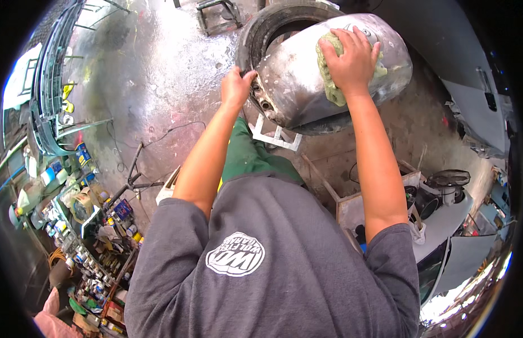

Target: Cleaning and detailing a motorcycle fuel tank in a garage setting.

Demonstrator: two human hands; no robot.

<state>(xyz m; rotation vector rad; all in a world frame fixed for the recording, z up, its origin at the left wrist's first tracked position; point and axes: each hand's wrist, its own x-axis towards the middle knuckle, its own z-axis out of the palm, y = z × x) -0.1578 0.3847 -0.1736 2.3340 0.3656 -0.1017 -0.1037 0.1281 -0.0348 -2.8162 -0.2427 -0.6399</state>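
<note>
A rounded bare-metal tank point(293, 72), with worn grey patches and bolt holes at its near left end, rests tilted on a black rubber tyre point(253, 40). My right hand point(352, 59) lies spread over a yellow-green cloth point(333, 86), pressing it to the upper side of the tank. At the tank's left end my left hand point(238, 86) grips the edge near the bolt holes, thumb towards the metal; its fingertips are partly hidden. A white metal frame point(286, 143) shows under the near side of the tank.
A dark metal stand point(219, 17) is on the floor beyond the tyre. To the left are a black-legged stand point(132, 183), a cable and shelves crowded with cans and bottles. On the right are a wooden-edged box point(348, 207), a fan point(448, 179) and a grey vehicle panel point(477, 114).
</note>
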